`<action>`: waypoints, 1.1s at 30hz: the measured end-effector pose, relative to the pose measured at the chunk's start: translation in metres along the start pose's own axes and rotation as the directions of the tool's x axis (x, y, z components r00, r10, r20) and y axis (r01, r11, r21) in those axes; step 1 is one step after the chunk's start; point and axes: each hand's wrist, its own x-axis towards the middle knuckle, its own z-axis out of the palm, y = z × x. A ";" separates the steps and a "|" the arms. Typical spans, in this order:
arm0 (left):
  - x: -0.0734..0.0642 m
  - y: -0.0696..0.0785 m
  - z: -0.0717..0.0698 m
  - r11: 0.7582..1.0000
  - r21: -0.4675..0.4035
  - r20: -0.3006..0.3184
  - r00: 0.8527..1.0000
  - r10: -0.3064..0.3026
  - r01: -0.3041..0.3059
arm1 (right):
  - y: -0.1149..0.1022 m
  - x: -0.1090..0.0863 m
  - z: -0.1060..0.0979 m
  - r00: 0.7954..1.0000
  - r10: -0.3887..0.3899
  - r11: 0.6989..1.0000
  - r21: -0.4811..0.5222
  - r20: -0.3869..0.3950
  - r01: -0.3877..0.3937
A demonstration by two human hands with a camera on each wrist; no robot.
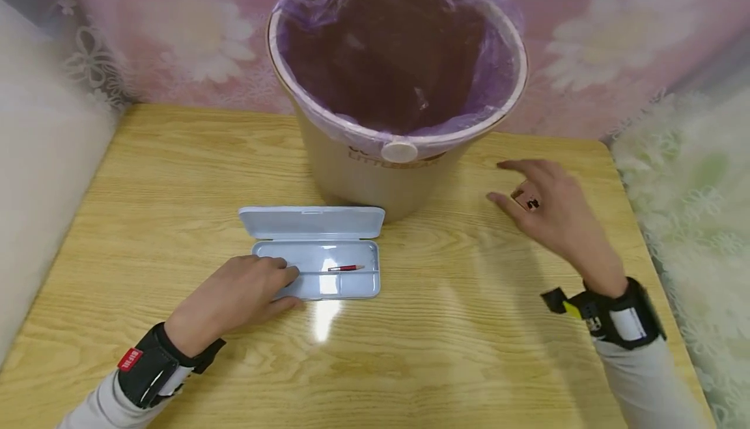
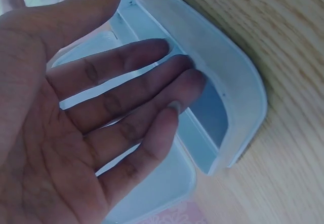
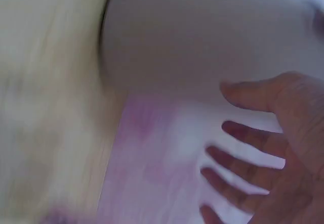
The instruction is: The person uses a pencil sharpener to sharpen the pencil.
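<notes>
A light-blue pencil case (image 1: 360, 286) lies with its lid (image 1: 310, 222) raised on its hinge. Inside it is a short red pencil (image 1: 346, 268). My left hand (image 1: 240, 289) rests over the left end of the case; in the left wrist view its fingers (image 2: 126, 89) reach loosely across the tray with nothing gripped. My right hand (image 1: 556, 207) is right of the bin, thumb and fingers spread apart and holding nothing. Partly hidden behind it is a small pinkish item with dark marks (image 1: 529, 196). In the right wrist view the spread fingers (image 3: 248, 168) show against the pink backdrop.
A large beige bin (image 1: 375, 185) lined with a purple plastic bag (image 1: 498, 71) stands at the back of the wood-grain table (image 1: 439, 364), just behind the case lid. Pink flowered cloth (image 1: 193, 32) hangs behind, and pale fabric (image 1: 691, 221) borders the right side.
</notes>
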 end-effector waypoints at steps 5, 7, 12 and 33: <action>-0.004 0.002 0.001 1.000 0.007 -0.035 0.999 0.009 -0.009 | 0.079 0.017 -0.015 0.926 0.287 0.958 -0.104 0.247 -0.269; -0.005 0.002 0.002 1.000 -0.003 -0.040 0.999 0.012 -0.012 | 0.100 0.021 -0.011 0.849 0.376 0.927 -0.160 0.372 -0.340; -0.005 0.004 0.004 1.000 -0.020 -0.050 0.999 0.010 -0.011 | 0.120 0.021 0.002 0.777 0.441 0.897 -0.200 0.449 -0.394; 0.050 0.019 0.005 0.997 -0.074 -0.069 0.998 0.012 -0.017 | -0.082 -0.019 0.040 0.857 -0.099 0.992 -0.017 0.505 0.125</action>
